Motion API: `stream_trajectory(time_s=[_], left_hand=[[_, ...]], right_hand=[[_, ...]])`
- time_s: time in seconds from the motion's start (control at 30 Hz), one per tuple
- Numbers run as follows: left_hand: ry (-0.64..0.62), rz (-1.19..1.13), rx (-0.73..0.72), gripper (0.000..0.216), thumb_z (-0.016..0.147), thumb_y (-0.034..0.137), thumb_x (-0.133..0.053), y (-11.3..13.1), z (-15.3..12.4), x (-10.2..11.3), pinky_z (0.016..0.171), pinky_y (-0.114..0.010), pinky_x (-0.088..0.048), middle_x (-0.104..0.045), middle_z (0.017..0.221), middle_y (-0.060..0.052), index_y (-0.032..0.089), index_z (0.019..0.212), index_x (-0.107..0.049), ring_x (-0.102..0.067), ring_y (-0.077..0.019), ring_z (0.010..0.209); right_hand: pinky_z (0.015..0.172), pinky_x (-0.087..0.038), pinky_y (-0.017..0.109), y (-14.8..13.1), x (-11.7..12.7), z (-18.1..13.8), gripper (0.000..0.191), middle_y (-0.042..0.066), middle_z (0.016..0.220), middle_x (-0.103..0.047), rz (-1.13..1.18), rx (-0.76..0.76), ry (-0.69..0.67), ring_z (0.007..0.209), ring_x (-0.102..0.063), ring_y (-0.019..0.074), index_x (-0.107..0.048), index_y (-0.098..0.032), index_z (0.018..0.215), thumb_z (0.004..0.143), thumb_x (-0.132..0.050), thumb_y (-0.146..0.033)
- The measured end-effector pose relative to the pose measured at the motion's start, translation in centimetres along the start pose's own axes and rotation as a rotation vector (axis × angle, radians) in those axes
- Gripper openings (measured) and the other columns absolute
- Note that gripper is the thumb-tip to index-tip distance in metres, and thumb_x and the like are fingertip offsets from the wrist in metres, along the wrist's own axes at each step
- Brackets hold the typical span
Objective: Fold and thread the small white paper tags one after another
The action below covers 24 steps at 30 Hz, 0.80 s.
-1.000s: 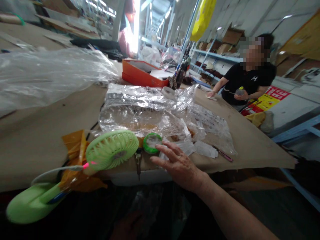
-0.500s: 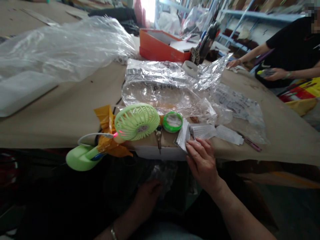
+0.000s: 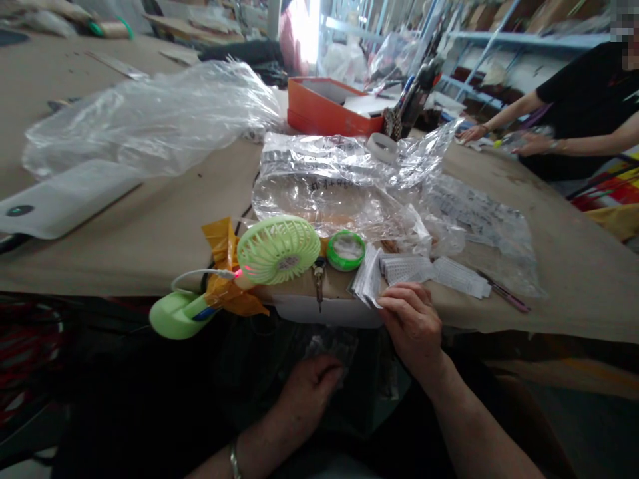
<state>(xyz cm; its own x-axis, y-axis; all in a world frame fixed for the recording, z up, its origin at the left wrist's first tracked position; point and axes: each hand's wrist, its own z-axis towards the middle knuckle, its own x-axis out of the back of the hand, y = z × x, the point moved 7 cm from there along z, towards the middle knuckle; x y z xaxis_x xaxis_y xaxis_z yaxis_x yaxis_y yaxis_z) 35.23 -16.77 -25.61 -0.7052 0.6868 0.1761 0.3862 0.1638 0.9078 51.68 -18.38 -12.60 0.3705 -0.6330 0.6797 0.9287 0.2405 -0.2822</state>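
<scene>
Below the table edge, my left hand (image 3: 310, 389) is closed, thumb against fingers, on a clear plastic bag (image 3: 327, 342) that shows dimly in the shadow. At the table's front edge my right hand (image 3: 412, 326) pinches the lower corner of a fanned stack of printed paper slips (image 3: 368, 274). More printed slips (image 3: 407, 268) lie spread just to the right of that stack. A round green tub (image 3: 345, 251) with whitish contents stands left of the slips. Tweezers (image 3: 506, 294) lie at the far right end of the slips.
A green fan (image 3: 279, 253), taped at the table edge, stands left of a small pointed metal tool (image 3: 319, 283). Behind lie clear plastic bags (image 3: 324, 193), a tape roll (image 3: 382, 148) and an orange box (image 3: 329, 113). A co-worker (image 3: 584, 106) stands at the right, hands at the table.
My left hand has risen slightly and moved right with the plastic bag. My right hand has shifted a little right and down, fingers now drawn together at the slips' corner. The view has turned slightly left.
</scene>
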Motion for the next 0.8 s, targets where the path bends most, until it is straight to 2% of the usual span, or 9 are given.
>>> stream_trajectory(time_s=[0.17,0.27,0.43,0.53,0.6,0.7,0.8], left_hand=[[-0.028,-0.116,0.003,0.02,0.076,0.026,-0.053,2.3,-0.2,-0.3,0.068,-0.027,-0.042,-0.067,0.07,-0.003,0.016,0.074,-0.07,-0.059,-0.0186,0.072],[-0.089,-0.254,0.012,0.017,0.075,0.026,-0.056,3.8,-0.2,-1.1,0.064,-0.026,-0.042,-0.065,0.066,-0.002,0.015,0.071,-0.069,-0.056,-0.0162,0.067],[-0.225,-0.792,0.105,0.031,0.078,0.041,-0.062,6.5,0.0,-3.2,0.068,-0.028,-0.047,-0.066,0.078,-0.006,0.012,0.089,-0.066,-0.06,-0.0161,0.071],[-0.236,-1.052,0.094,0.03,0.08,0.042,-0.063,8.3,0.2,-3.8,0.069,-0.025,-0.046,-0.064,0.081,-0.005,0.013,0.088,-0.064,-0.059,-0.0125,0.072],[-0.185,-1.099,0.115,0.025,0.077,0.037,-0.068,8.6,0.5,-3.8,0.063,-0.02,-0.043,-0.064,0.077,-0.002,0.013,0.086,-0.065,-0.057,-0.0093,0.067],[-0.118,-1.051,0.176,0.023,0.071,0.032,-0.074,8.0,0.8,-3.7,0.056,-0.018,-0.041,-0.064,0.07,-0.001,0.012,0.079,-0.066,-0.055,-0.0078,0.061],[-0.124,-0.97,0.206,0.025,0.071,0.033,-0.073,7.3,0.8,-3.9,0.056,-0.02,-0.044,-0.065,0.068,-0.003,0.01,0.079,-0.066,-0.057,-0.0092,0.058]], right_hand=[[0.086,-0.045,0.039,-0.3,0.7,-0.1,0.011,0.002,0.088,-0.071,0.028,-0.001,0.038,0.088,-0.061,0.019,-0.068,-0.023,0.091,0.082,-0.064,-0.017],[0.086,-0.046,0.04,-0.6,1.6,-0.3,0.015,0.002,0.087,-0.071,0.032,0.005,0.082,0.088,-0.061,0.0188,-0.068,-0.024,0.092,0.081,-0.064,-0.014],[0.089,-0.045,0.044,-2.2,2.6,-1.5,0.014,0.002,0.09,-0.07,0.04,0.043,0.048,0.093,-0.06,0.0205,-0.066,-0.023,0.088,0.079,-0.065,-0.013],[0.092,-0.043,0.044,-3.9,2.5,-2.7,0.011,0.001,0.091,-0.071,0.045,0.062,-0.042,0.096,-0.059,0.0208,-0.065,-0.023,0.086,0.081,-0.064,-0.014],[0.094,-0.042,0.042,-4.9,2.4,-3.4,0.011,0.001,0.09,-0.071,0.066,0.068,-0.091,0.095,-0.06,0.0197,-0.065,-0.022,0.085,0.081,-0.063,-0.012],[0.096,-0.041,0.04,-5.5,2.5,-3.8,0.009,0.001,0.089,-0.071,0.117,0.089,-0.135,0.094,-0.06,0.0186,-0.065,-0.021,0.087,0.083,-0.06,-0.015],[0.093,-0.046,0.042,-3.8,2.8,-3.3,0.019,0.007,0.099,-0.069,0.129,0.096,-0.17,0.1,-0.059,0.0222,-0.062,-0.018,0.104,0.087,-0.055,-0.023]])
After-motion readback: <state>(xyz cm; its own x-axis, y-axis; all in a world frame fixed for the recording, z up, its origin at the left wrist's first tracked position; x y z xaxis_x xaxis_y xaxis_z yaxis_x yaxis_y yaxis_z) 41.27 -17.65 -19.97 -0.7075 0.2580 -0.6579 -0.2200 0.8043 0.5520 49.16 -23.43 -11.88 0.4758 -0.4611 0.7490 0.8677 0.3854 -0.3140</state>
